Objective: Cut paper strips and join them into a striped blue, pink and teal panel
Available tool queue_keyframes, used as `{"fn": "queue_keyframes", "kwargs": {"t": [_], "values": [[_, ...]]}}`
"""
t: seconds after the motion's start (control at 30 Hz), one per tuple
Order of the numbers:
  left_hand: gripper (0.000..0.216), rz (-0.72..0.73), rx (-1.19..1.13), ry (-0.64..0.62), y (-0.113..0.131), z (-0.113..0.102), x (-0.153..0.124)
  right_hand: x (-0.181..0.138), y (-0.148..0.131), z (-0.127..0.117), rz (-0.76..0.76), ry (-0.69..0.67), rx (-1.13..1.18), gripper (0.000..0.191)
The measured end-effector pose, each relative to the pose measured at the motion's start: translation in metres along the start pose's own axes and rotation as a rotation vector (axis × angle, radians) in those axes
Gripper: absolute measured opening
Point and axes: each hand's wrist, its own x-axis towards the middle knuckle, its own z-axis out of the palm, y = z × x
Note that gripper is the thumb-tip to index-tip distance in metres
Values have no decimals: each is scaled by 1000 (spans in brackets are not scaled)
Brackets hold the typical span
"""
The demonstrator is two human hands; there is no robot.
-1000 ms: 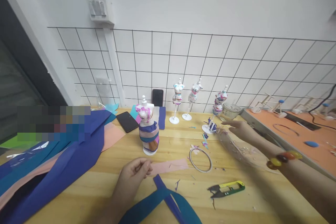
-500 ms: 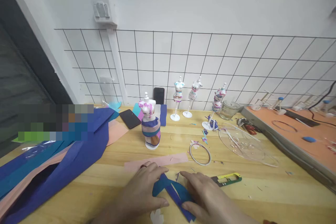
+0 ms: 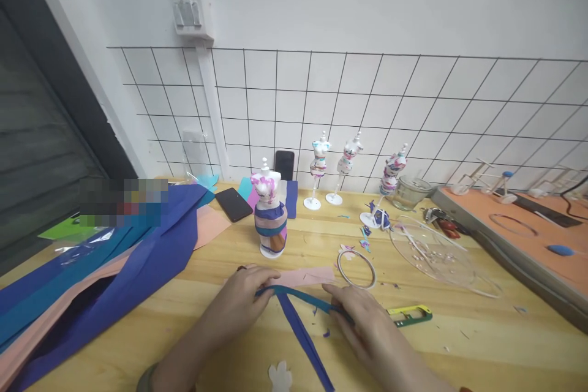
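Note:
My left hand pinches one end of a narrow teal strip, which looks like thin paper or cloth. The strip's other end is in the fingers of my right hand, so it stretches between both hands just above the table. A folded dark blue strip slants down toward the front edge from beneath it. Behind my hands lies a flat pink strip. Farther back stands a small dress-form mannequin, wrapped in blue, mauve, teal and brown bands.
Yellow-green thread snips lie beside my right hand, with a silver ring behind. More mini mannequins stand near the grid wall. Two phones, a glass jar, a clear bead tray and folded coloured sheets surround the work area.
The teal strip has come away from the blue one and is lifted and drawn out between my hands. The blue strip now lies on the table. The view has shifted slightly.

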Motion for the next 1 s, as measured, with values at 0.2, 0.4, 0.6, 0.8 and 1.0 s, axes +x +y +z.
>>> {"fn": "queue_keyframes", "kwargs": {"t": [0.2,0.4,0.6,0.8,1.0], "values": [[21,16,-176,-27,-4,-16,0,-5,-28,7,44,-223,152,42],[9,20,-481,-243,-19,-40,-6,-4,-34,12,89,-393,-21,70],[6,49,-778,-293,-50,-59,-11,-14,-20,26,-42,-269,-90,68],[11,-45,-790,-191,-64,-61,-12,-11,-9,21,-67,-168,-92,53],[14,-202,-523,-385,-55,-55,-8,2,-11,-2,-84,-202,14,25]]}}
